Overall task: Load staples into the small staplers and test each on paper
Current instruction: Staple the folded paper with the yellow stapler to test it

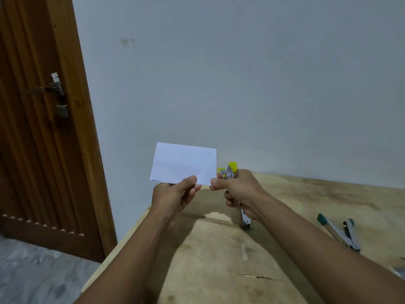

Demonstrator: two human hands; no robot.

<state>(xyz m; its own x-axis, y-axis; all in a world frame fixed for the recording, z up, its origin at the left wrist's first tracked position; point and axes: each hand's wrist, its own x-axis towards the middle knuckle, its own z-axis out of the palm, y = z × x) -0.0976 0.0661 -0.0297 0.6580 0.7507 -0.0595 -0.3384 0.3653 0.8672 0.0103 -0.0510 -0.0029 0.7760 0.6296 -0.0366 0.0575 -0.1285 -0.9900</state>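
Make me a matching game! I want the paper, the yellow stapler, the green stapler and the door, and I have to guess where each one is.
Things:
1. paper
2. yellow stapler
3. green stapler
4. door

Places:
A. lying spread open on the table
B. pinched in the left hand
C. gripped in the right hand
D. standing at the far left of the view

Pairs: 1-B, 2-C, 3-A, 4-D
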